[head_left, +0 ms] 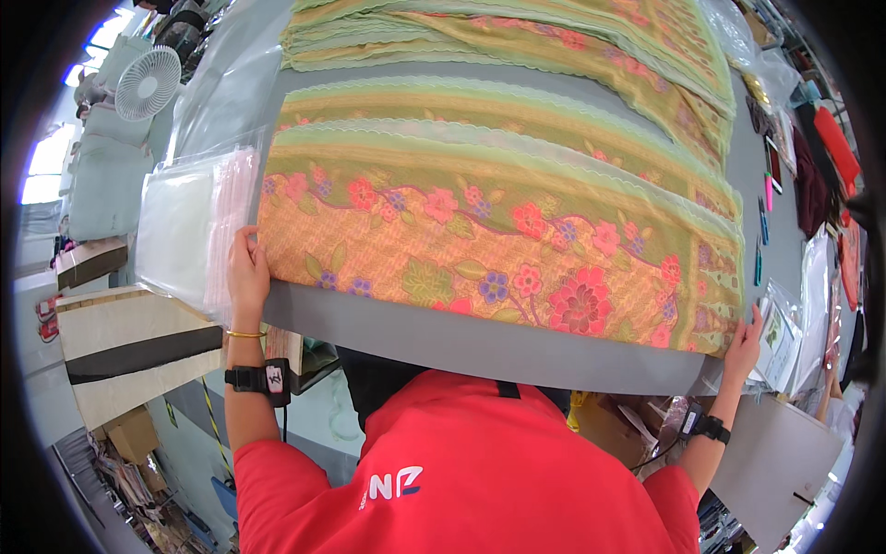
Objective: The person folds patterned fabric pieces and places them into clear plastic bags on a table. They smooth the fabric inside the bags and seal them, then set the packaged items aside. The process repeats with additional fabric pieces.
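Note:
A folded floral cloth (443, 245) in orange, olive and pale green, with red and purple flowers and scalloped edges, lies spread across the grey table. At its near left corner my left hand (247, 270) is closed on the edge. My right hand (744, 345) pinches the near right corner between thumb and fingers. The cloth is drawn out flat between both hands, its layers stacked toward the far side. Beyond it lies more of the same patterned fabric (517, 42), loosely gathered in folds.
Clear plastic bags (189, 226) are stacked left of the cloth. Pens (762, 222), a phone (773, 164) and dark red cloth (810, 175) lie along the right side, with a plastic-wrapped printed sheet (780, 337) nearer. The table's near edge (517, 369) runs before my body.

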`<state>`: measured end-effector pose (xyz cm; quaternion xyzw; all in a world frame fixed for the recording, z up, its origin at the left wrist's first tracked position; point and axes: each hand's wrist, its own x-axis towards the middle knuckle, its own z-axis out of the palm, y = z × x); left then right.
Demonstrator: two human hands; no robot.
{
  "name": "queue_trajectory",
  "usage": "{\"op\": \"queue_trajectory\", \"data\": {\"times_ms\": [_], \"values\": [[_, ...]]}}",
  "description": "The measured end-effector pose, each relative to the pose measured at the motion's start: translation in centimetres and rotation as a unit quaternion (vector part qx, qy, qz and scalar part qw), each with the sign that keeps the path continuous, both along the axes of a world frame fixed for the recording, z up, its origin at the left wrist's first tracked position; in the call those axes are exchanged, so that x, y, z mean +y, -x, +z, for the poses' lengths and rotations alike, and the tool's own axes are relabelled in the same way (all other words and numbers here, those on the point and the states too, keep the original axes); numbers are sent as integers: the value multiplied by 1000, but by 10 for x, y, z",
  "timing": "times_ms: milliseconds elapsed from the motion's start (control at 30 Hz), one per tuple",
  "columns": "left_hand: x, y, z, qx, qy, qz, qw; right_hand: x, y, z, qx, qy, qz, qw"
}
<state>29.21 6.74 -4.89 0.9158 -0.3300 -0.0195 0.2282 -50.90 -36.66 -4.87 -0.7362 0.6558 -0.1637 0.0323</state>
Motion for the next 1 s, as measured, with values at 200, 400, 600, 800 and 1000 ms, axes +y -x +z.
{"op": "queue_trajectory", "data": {"times_ms": [200,400,600,800,1000], "values": [[7,10,16,67,-10,37,997,-12,-32,19,225,-83,9,971],[-5,60,29,-202,9,-136,970,-30,-171,72,306,57,204,928],[-2,73,32,-128,49,33,990,-5,-495,72,-44,-86,617,781],[14,64,18,-26,1,72,997,65,-775,21,-64,104,689,715],[31,17,26,228,168,155,946,55,-877,3,-55,-188,820,538]]}}
